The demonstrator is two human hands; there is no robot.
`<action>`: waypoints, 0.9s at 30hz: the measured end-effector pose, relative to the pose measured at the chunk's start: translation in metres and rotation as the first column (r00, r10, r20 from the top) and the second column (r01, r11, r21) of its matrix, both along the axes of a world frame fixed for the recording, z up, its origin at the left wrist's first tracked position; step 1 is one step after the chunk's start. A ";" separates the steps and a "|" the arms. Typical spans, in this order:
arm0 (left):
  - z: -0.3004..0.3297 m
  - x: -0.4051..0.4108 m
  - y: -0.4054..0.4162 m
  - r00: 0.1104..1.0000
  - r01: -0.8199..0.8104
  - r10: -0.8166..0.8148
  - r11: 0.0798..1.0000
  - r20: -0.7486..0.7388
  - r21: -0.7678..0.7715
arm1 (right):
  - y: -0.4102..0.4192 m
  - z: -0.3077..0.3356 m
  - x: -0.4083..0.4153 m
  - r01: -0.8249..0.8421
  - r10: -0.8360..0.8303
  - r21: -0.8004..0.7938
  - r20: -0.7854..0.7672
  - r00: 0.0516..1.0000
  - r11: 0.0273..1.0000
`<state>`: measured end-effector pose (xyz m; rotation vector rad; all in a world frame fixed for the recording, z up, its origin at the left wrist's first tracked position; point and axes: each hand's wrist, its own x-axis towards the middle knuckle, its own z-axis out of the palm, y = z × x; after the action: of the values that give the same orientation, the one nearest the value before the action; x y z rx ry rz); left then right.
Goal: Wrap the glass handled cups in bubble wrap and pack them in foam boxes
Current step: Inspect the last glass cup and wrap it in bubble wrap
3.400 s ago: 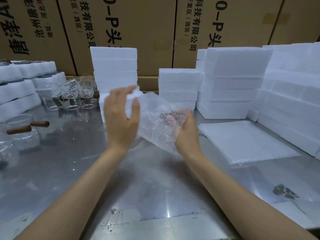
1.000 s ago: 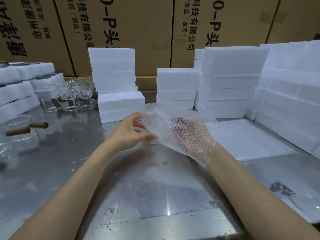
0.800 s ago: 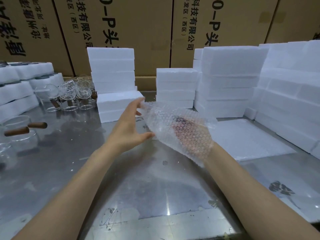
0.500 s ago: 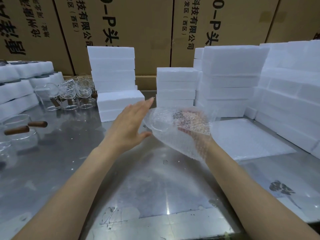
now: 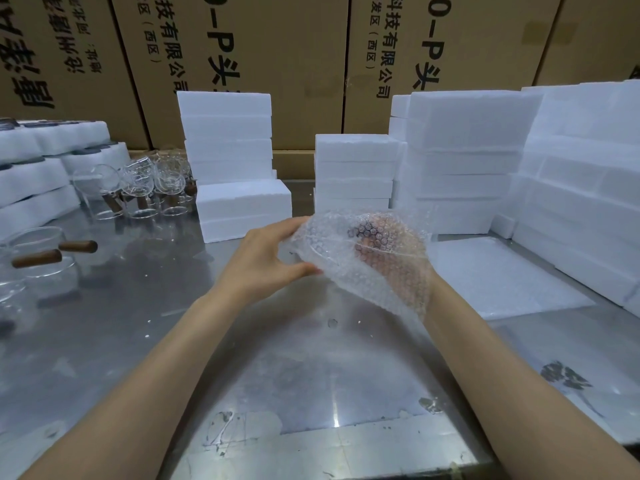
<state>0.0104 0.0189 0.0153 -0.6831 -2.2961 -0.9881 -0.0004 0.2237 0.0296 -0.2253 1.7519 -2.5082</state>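
- The bubble wrap (image 5: 363,258) bundle is held above the steel counter (image 5: 311,375), in front of the short foam box stack (image 5: 355,174).
- The left hand (image 5: 266,261) pinches the bundle's left edge between thumb and fingers (image 5: 294,225).
- The right hand (image 5: 394,265) is under the wrap, curled round it from the right.
- Bare glass cups (image 5: 138,188) stand well left of that stack.

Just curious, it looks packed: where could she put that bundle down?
Bare metal table lies between her forearms, below the bubble wrap bundle. Crowded: glass cups at left, foam boxes behind, flat bubble wrap sheets at right.
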 end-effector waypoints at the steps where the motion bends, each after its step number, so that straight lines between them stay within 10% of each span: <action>1: 0.001 0.001 0.001 1.000 0.011 -0.011 1.000 0.010 0.001 | 0.001 -0.001 -0.002 0.008 -0.008 0.014 -0.005 1.000 1.000; 15: 0.000 0.008 0.012 0.989 0.018 -0.020 1.000 0.145 0.021 | -0.003 0.004 -0.001 0.020 -0.035 0.101 0.150 0.988 0.995; 20: -0.005 0.002 0.006 0.965 -0.122 0.099 0.989 0.243 0.081 | -0.005 0.013 -0.002 0.181 -0.172 0.329 -0.056 0.984 0.927; 24: -0.008 -0.008 -0.003 0.922 -0.271 0.172 0.927 0.347 0.260 | -0.001 0.016 0.005 0.546 -0.399 0.222 -0.476 0.784 0.808; 27: -0.001 -0.009 -0.007 0.874 -0.277 0.009 0.830 0.485 0.484 | 0.004 0.013 0.001 0.689 -0.596 0.031 -0.475 0.648 0.724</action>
<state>0.0019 0.0123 0.0138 -0.0154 -2.2177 -1.7811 0.0007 0.2276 0.0421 -0.1692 2.6820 -2.8458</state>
